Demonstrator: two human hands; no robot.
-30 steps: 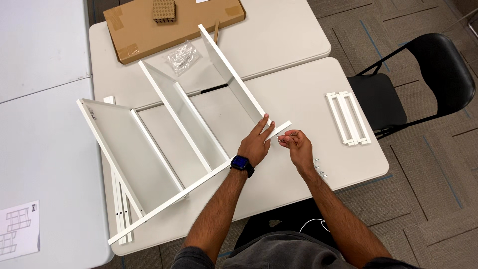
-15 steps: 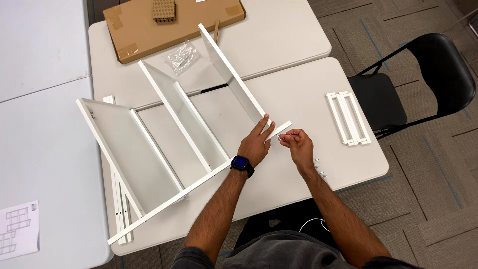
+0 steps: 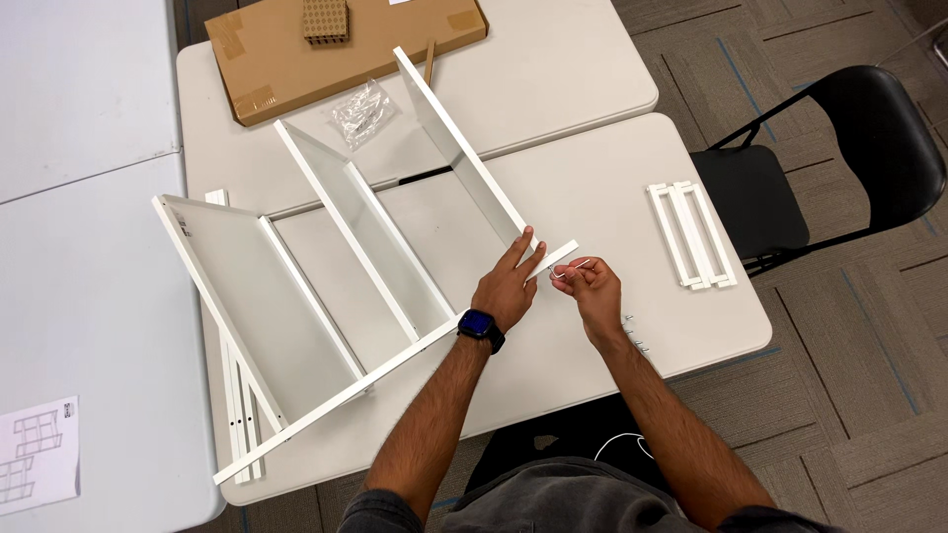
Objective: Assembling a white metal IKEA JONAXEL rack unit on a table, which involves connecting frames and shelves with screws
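A partly built white shelf frame (image 3: 336,257) lies on the white table (image 3: 612,178), its three upright panels joined by a long front rail. My left hand (image 3: 511,282), with a dark watch on the wrist, presses flat on the near end of the right panel where it meets the rail. My right hand (image 3: 587,284) sits just right of the rail's end, fingers pinched on a small bent metal key (image 3: 571,266).
Several short white slats (image 3: 690,234) lie at the table's right side. A flat cardboard box (image 3: 346,44) and a clear bag of fittings (image 3: 361,109) sit at the far edge. A black chair (image 3: 839,158) stands at the right. Long white rails (image 3: 235,395) lie under the frame; an instruction sheet (image 3: 38,456) is at bottom left.
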